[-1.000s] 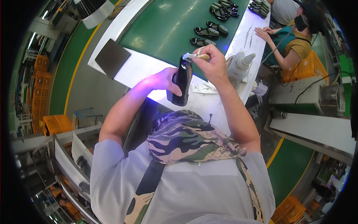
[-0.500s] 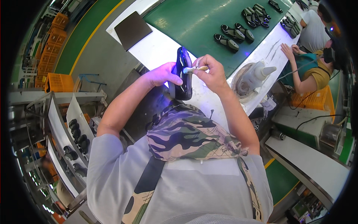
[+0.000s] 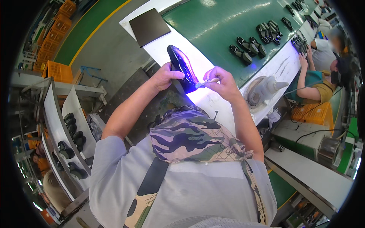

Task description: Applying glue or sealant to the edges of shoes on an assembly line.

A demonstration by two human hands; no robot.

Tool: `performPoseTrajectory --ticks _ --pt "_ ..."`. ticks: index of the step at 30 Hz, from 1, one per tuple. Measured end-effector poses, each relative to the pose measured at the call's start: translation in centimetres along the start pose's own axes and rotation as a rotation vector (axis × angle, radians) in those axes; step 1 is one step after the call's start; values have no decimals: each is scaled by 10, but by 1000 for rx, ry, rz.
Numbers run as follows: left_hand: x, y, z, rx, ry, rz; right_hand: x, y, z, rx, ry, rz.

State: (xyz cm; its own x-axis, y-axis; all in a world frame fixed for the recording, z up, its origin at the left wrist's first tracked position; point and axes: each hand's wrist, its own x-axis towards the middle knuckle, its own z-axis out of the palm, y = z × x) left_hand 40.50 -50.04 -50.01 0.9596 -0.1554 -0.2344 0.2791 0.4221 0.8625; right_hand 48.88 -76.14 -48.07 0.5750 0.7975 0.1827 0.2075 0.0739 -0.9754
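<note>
Head view, looking down over a person in a grey shirt and a camouflage cap (image 3: 190, 133). Left hand (image 3: 167, 76) is closed around a dark shoe sole (image 3: 181, 66), fingers wrapped on its near end, thumb across the top; the sole stands tilted, tip pointing far and left, held up over the white worktable (image 3: 213, 100). It shines purple along its right edge. Right hand (image 3: 222, 81) is curled shut, pinching a small pale tool (image 3: 205, 81) between thumb and fingers; the tool's tip touches the lower right edge of the sole. Both hands meet just above the near edge of the table.

Beyond the table runs a green conveyor belt (image 3: 220, 26) with pairs of dark soles (image 3: 251, 43) lying on it, well apart from the hands. A dark flat mat (image 3: 149, 26) lies at the far left end of the table. To the right, a grey machine with a cone (image 3: 264, 87) stands on the table. Farther right, a co-worker (image 3: 319, 81) sits at the belt. On the left, a rack of shelves (image 3: 61, 125) carries more dark soles.
</note>
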Motion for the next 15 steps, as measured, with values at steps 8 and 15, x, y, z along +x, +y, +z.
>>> performPoseTrajectory --ticks 8,15 --pt "-60 16 -44 -318 91 207 53 11 73 502 330 85" --pt "-108 26 -60 60 413 547 88 13 125 578 366 163"
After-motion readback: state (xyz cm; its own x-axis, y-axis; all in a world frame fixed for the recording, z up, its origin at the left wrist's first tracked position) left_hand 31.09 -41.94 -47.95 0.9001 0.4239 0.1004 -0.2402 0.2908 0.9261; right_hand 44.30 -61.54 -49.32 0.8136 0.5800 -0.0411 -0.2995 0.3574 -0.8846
